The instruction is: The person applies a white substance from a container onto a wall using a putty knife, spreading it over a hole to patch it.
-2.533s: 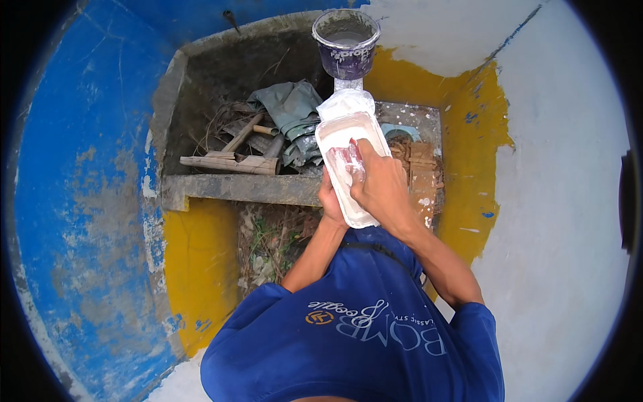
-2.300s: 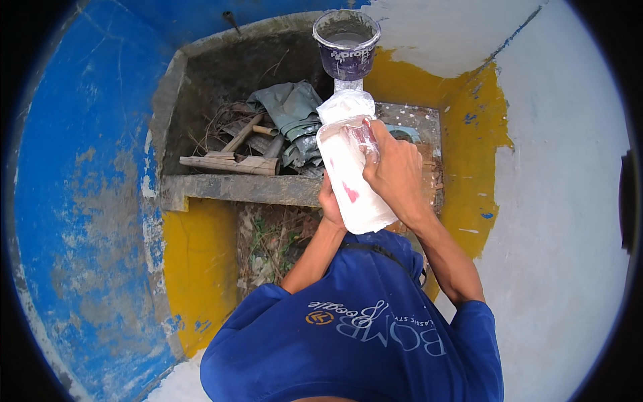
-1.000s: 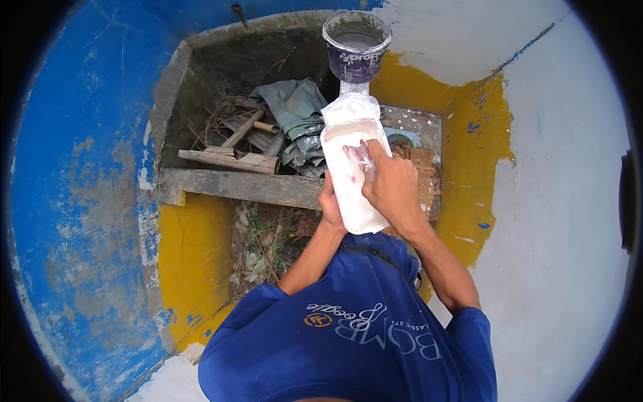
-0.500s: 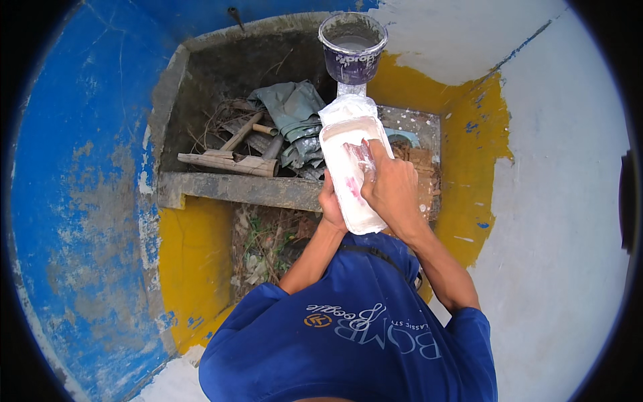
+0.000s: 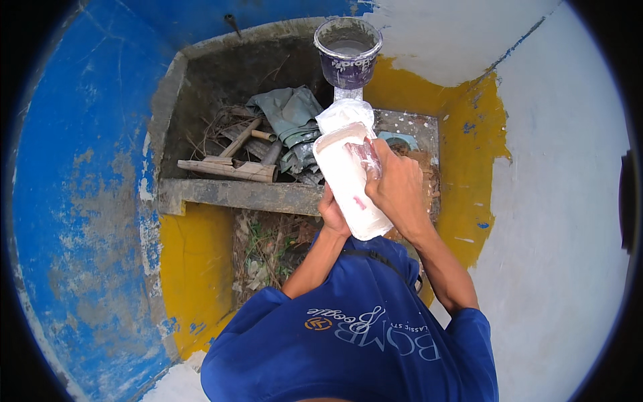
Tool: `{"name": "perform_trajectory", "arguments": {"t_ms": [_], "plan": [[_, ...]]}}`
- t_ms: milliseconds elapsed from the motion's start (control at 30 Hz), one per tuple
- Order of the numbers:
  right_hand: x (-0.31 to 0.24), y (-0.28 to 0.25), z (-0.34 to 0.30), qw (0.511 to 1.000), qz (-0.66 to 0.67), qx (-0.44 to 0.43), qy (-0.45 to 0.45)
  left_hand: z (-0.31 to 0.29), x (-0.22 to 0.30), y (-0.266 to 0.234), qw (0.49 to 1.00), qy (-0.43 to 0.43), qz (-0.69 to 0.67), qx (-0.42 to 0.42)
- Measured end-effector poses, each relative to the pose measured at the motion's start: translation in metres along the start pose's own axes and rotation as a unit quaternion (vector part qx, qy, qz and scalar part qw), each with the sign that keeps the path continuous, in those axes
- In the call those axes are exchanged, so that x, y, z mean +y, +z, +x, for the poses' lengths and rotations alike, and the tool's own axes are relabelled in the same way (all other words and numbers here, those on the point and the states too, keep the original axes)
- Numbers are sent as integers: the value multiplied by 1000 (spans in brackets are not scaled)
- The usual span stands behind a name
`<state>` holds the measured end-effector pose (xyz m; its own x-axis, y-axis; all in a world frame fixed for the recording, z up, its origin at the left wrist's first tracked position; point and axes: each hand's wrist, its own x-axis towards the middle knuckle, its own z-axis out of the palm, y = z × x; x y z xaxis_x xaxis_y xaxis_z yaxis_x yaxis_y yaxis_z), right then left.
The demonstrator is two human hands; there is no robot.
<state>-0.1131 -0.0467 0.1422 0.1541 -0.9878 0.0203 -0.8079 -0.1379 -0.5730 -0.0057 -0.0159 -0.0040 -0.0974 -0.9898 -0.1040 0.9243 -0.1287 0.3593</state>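
Note:
My left hand (image 5: pixel 333 214) grips a shallow, long white tray (image 5: pixel 375 230) by its left side; most of those fingers are hidden beneath it. White paste or paint coats the tray's inside, with a small pink smear near the lower end. Closed over the tray's right side, my right hand (image 5: pixel 400 191) holds a flat reddish-brown piece (image 5: pixel 364 156) smeared with white, against the tray's inside. Its exact kind I cannot make out. A crumpled white covering (image 5: pixel 344 115) shows at the tray's far end.
Beyond the tray stands a dark purple bucket (image 5: pixel 348 71) with greyish contents. To the left, a concrete basin (image 5: pixel 241 195) holds bamboo pieces (image 5: pixel 231 169), twigs and a grey-green sheet (image 5: pixel 288 110). Around are a blue wall (image 5: pixel 80 201), yellow-painted parts (image 5: pixel 469 167) and a white wall (image 5: pixel 556 234).
The tray and both hands have shifted slightly left and toward me. Most of the pink smear on the tray is gone, leaving a smaller mark.

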Motion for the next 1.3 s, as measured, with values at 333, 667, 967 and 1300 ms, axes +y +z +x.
{"name": "perform_trajectory", "arguments": {"t_ms": [333, 667, 967, 1300], "plan": [[4, 5, -19, 989, -109, 80, -54, 0, 2, 12, 1000, 13, -25, -10], [-7, 13, -26, 997, -25, 22, -71, -5, 2, 1, 998, -17, -58, -5], [-8, 17, -22, 997, -59, 13, -55, -1, 0, 7, 998, 24, -47, 38], [-11, 13, -22, 997, -73, 14, -32, -5, 6, 15, 999, 32, -28, 25]]}}
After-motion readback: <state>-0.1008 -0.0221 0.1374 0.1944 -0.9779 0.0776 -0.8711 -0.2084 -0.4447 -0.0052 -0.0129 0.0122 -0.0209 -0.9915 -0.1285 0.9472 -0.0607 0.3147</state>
